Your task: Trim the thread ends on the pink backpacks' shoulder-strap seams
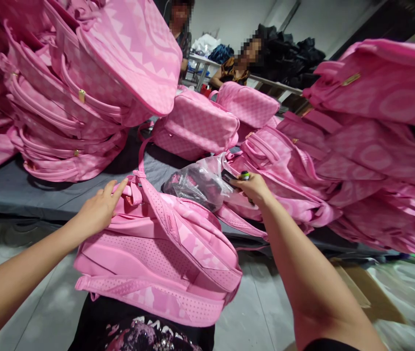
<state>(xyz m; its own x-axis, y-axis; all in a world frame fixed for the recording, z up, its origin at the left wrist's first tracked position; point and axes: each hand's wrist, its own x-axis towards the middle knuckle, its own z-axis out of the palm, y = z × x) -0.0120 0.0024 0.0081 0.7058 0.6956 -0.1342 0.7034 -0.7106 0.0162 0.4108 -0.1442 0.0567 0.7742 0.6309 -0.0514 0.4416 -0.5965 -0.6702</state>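
Note:
A pink backpack lies tilted against the front of my body, its padded back panel and perforated straps facing me. With my left hand I grip its top end beside the carry loop, the index finger stretched out along the edge. My right hand is closed around a small black tool with a green band, held past the backpack's far side; its exact kind is unclear. Just left of that hand, a clear plastic bag with dark contents lies on the grey-covered table.
Stacked pink backpacks rise at the left and right. More pink bags stand behind the plastic bag. Two people are across the table. A cardboard box and clear plastic wrapping lie at the lower right.

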